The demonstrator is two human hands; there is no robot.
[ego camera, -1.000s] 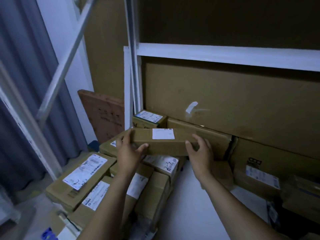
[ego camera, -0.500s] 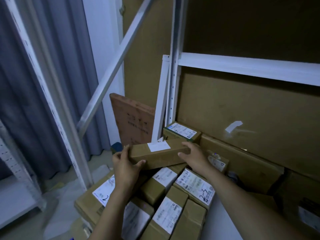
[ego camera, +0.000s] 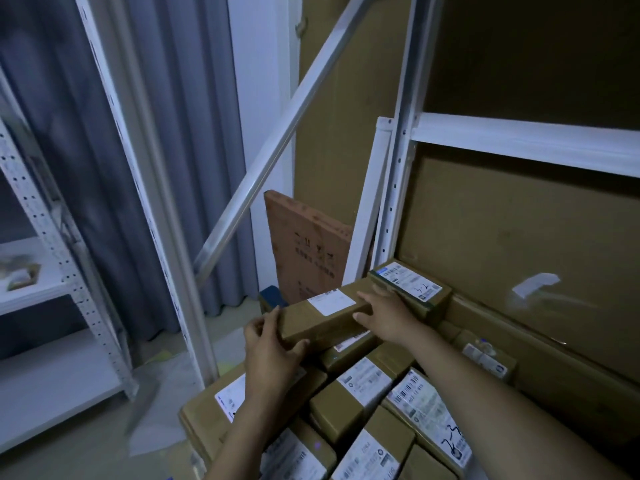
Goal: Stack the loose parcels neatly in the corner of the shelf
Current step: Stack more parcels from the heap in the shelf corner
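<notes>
I hold a long brown cardboard parcel (ego camera: 322, 315) with a white label on top, level above a pile of labelled parcels (ego camera: 360, 393). My left hand (ego camera: 273, 344) grips its near left end. My right hand (ego camera: 389, 315) grips its right end, which rests against a small labelled box (ego camera: 412, 289) in the shelf's back left corner. The pile's lower boxes are partly hidden by my arms.
A white shelf upright (ego camera: 398, 174) and a crossbeam (ego camera: 519, 143) frame the corner. A large flat carton (ego camera: 536, 254) leans behind the pile. A reddish board (ego camera: 304, 247) stands left of the upright. A slanted metal bar (ego camera: 277, 140) crosses above. Another white rack (ego camera: 52, 271) stands at left.
The long parcel has moved left toward the shelf's back left corner with both hands on it, and the view has swung left, showing more of the curtain and rack.
</notes>
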